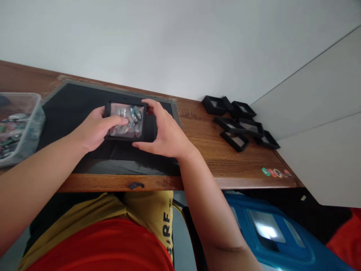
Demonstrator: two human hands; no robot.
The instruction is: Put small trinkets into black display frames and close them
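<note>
A black rectangular box (125, 138) with a pale inside is held over the black mat (70, 113). Several shiny, silvery and bluish oval pieces (137, 114) lie in it. My left hand (97, 128) grips the box's left side, its thumb reaching over the rim onto the pieces. Around the right side of the box is my right hand (166, 131), thumb at the near corner and fingers at the far corner. The fingers under the box are hidden.
A clear plastic tub (39, 124) of small mixed pieces stands at the far left. Several black boxes (235, 141) lie on the wooden table (203, 150) at the right, near round stickers (278, 173). A blue plastic object (248, 222) is below the table's edge.
</note>
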